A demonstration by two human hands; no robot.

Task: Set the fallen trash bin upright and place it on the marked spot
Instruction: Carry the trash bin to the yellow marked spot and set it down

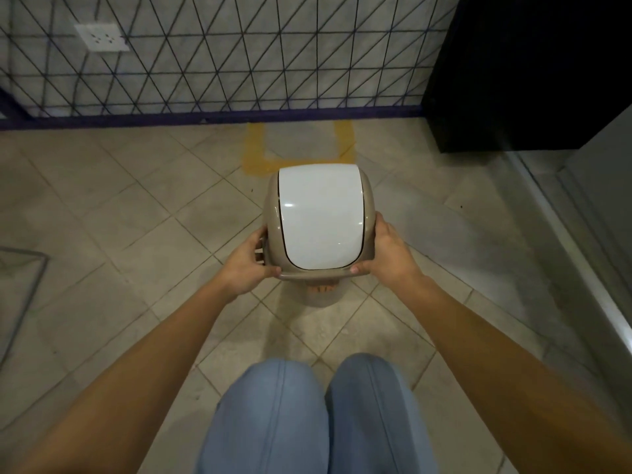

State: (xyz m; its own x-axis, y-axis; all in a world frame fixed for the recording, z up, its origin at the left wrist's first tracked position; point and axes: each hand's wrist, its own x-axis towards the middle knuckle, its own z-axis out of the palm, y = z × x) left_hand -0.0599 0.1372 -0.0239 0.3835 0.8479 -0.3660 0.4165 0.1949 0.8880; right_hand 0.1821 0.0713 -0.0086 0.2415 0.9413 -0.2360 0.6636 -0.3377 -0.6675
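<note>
- Beige tiled floor [143, 213] fills the view, laid on the diagonal, and runs up to a wall with a black triangular grid [219, 56] along the far edge.
- Left hand [244, 268] clasps the left side of the trash bin [273, 206] at the rim of its top, thumb on the near edge and fingers wrapped around the side: a closed grip on the bin.
- Right hand [388, 253] does the same on the right side, thumb pressed on the near rim, fingers curled around the far side.
- Between the two hands the bin stands upright, seen from above; its body is taupe and its domed white lid [319, 217] is shut, so nothing inside can be seen.
- A bit of the bin's lower body shows beneath the near rim, with something orange on it that is too small to tell.
- Just beyond the bin, yellow floor marking [260, 155] outlines a square against the wall; the bin's far edge overlaps the marking's near line, and most of the square lies bare behind it.
- A white wall socket [101, 36] sits at the upper left, and a black cabinet [519, 70] stands at the upper right.
- Both knees, in blue trousers [273, 419], show at the bottom edge.
</note>
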